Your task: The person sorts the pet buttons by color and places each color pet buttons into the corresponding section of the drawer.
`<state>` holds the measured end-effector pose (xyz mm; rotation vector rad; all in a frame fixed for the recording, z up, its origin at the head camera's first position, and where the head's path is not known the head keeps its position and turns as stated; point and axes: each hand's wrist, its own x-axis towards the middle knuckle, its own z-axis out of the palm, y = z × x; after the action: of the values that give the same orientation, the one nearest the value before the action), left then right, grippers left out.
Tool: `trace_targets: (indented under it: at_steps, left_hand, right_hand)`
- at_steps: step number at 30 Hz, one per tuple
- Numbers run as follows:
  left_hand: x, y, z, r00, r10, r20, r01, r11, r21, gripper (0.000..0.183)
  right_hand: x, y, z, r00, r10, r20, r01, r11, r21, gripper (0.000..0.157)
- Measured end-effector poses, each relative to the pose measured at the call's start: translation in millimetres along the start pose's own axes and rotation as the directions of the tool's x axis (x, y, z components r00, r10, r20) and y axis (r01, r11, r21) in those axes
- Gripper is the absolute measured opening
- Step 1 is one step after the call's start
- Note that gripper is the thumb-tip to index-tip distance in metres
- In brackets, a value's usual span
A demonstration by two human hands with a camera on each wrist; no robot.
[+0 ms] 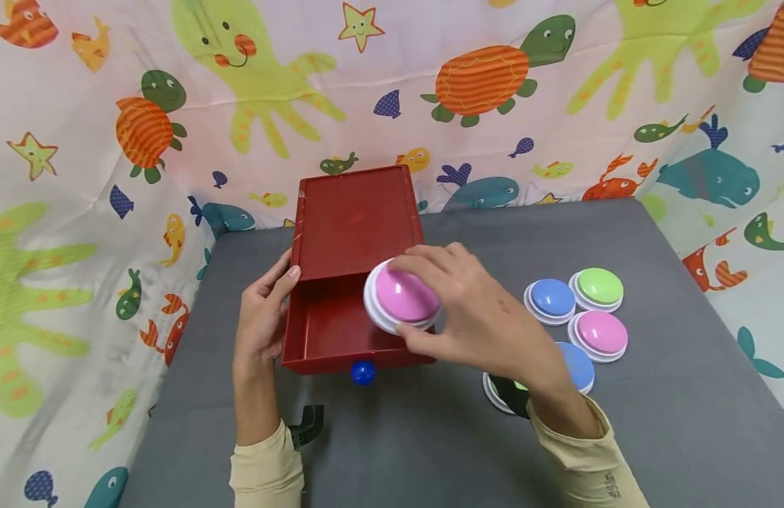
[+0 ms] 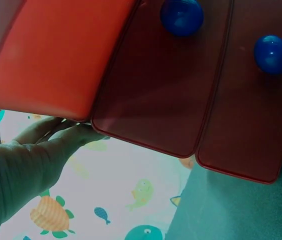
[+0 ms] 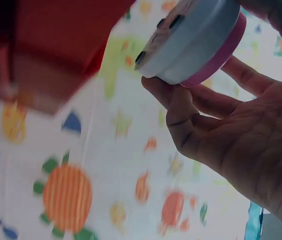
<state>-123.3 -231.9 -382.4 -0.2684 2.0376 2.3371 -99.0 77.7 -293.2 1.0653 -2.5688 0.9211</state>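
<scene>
At frame centre, a pink-domed disc [image 1: 407,295] is pinched by the right grip [image 1: 477,310] over the pulled-out drawer [image 1: 331,331] — its red box [image 1: 360,226] is touched (fingers loosely extended) by the left grip [image 1: 262,314].

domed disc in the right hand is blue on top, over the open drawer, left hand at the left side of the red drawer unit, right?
Not quite: the domed disc in the right hand is pink on top, as the head view shows. It is indeed over the open drawer, with the left hand at the left side of the red drawer unit.
</scene>
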Motion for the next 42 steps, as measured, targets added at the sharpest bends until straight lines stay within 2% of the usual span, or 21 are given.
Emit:
trace_targets:
  at_steps: [3, 6, 13, 18, 21, 27, 31, 34, 38, 42]
  left_hand:
    - [0.2, 1.0, -1.6, 1.000, 0.011, -0.014, -0.011, 1.000, 0.014, 0.056]
    - [1.8, 1.4, -0.9, 1.000, 0.013, -0.014, -0.012, 1.000, 0.021, 0.055]
    - [-0.1, -1.7, -2.0, 1.000, 0.008, -0.025, -0.008, 1.000, -0.011, 0.054]
    - [-1.6, -5.4, -3.4, 1.000, 0.017, -0.018, -0.016, 1.000, 0.007, 0.054]
    - [-1.5, -6.4, -2.6, 1.000, 0.013, -0.012, -0.013, 1.000, 0.014, 0.055]
    - [0.7, -4.2, -1.9, 0.998, 0.029, -0.053, -0.026, 0.999, 0.047, 0.055]
    - [1.1, -2.1, -1.8, 0.998, 0.024, -0.066, -0.020, 0.998, 0.061, 0.055]
    - [1.8, -0.5, -1.5, 0.996, 0.025, -0.080, -0.022, 0.999, 0.037, 0.054]
    - [2.9, 1.1, -0.1, 0.996, 0.027, -0.084, -0.028, 1.000, -0.011, 0.053]
    - [-0.2, 0.9, 1.3, 0.997, 0.024, -0.067, -0.025, 1.000, -0.007, 0.054]
  right_hand:
    - [18, -12, 14.1, 0.996, -0.061, 0.059, 0.062, 0.998, -0.022, 0.064]
    - [30, -21, 27.8, 0.990, -0.086, 0.113, 0.092, 0.995, -0.048, 0.059]
    - [46, -38, 56.0, 0.975, -0.073, 0.211, 0.099, 0.988, -0.117, 0.057]
    - [53, -43, 69.3, 0.964, -0.044, 0.264, 0.090, 0.982, -0.166, 0.058]
    - [57, -43, 74.1, 0.949, -0.027, 0.315, 0.079, 0.985, -0.151, 0.055]
    - [69, -39, 79.8, 0.913, -0.003, 0.409, 0.059, 0.991, -0.124, 0.052]
    - [71, -38, 81.0, 0.897, 0.024, 0.442, 0.029, 0.993, -0.113, 0.055]
    - [73, -37, 80.3, 0.886, 0.033, 0.462, 0.019, 0.994, -0.108, 0.056]
    - [74, -36, 79.3, 0.874, 0.040, 0.484, 0.016, 0.994, -0.109, 0.050]
    - [69, -37, 79.7, 0.867, 0.044, 0.497, 0.010, 0.995, -0.104, 0.049]
